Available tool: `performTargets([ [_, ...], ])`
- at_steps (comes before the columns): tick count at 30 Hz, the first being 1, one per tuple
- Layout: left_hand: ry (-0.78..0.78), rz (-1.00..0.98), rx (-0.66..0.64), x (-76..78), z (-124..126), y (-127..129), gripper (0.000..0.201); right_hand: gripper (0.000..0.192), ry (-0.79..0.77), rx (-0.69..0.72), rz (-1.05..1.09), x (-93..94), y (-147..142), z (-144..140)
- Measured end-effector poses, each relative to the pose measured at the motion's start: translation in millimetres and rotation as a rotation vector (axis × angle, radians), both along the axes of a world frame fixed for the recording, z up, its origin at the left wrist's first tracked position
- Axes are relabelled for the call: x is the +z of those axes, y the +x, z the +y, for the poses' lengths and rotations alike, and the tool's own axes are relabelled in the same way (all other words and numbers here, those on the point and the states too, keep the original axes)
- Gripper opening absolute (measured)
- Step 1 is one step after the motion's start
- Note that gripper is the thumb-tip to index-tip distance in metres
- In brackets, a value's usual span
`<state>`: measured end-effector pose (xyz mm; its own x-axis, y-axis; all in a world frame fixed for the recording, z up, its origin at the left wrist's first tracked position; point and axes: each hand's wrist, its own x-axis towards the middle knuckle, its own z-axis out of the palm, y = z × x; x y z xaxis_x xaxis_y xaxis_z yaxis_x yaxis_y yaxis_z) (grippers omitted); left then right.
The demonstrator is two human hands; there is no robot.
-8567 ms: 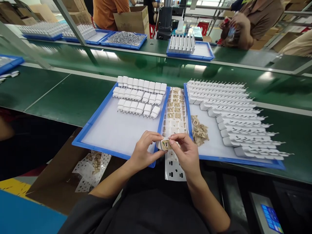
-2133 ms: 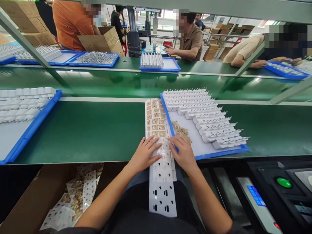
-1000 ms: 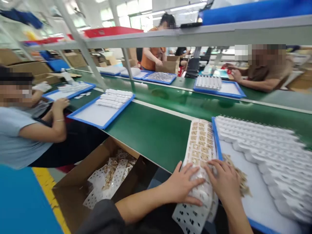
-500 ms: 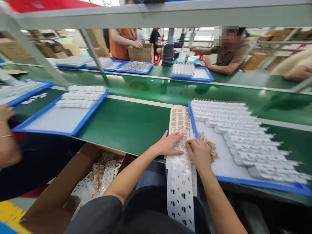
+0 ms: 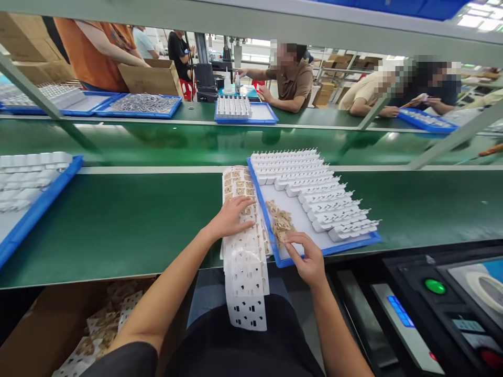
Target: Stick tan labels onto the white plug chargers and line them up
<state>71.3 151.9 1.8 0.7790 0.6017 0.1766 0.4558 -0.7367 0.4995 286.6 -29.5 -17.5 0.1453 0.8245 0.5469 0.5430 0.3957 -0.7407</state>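
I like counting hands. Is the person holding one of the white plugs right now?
No. The left hand lies flat on the sticker sheet, and the right hand touches the small tan pile in the blue tray.

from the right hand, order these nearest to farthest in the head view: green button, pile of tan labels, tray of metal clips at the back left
Measured from the right hand:
1. pile of tan labels, right at its fingers, in the blue tray.
2. green button, off to the right on the dark machine panel.
3. tray of metal clips, far back left across the green belt.
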Motion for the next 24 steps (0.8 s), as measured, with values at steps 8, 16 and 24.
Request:
performTargets([
  [8, 0.311, -0.005, 0.251, 11.5, 39.7, 141.0, 0.061, 0.011, -0.021, 0.038, 0.069, -10.1, 10.4, -1.9],
  [16, 0.206, -0.12, 0.218, 19.3, 38.8, 162.1, 0.027, 0.012, -0.019, 0.036, 0.075, -8.4, 12.0, -4.5],
  [24, -0.864, -0.833, 0.138, 40.3, -47.2, 41.7, 0.052, 0.011, -0.038, 0.112, 0.329, -1.4, 2.3, -3.0],
])
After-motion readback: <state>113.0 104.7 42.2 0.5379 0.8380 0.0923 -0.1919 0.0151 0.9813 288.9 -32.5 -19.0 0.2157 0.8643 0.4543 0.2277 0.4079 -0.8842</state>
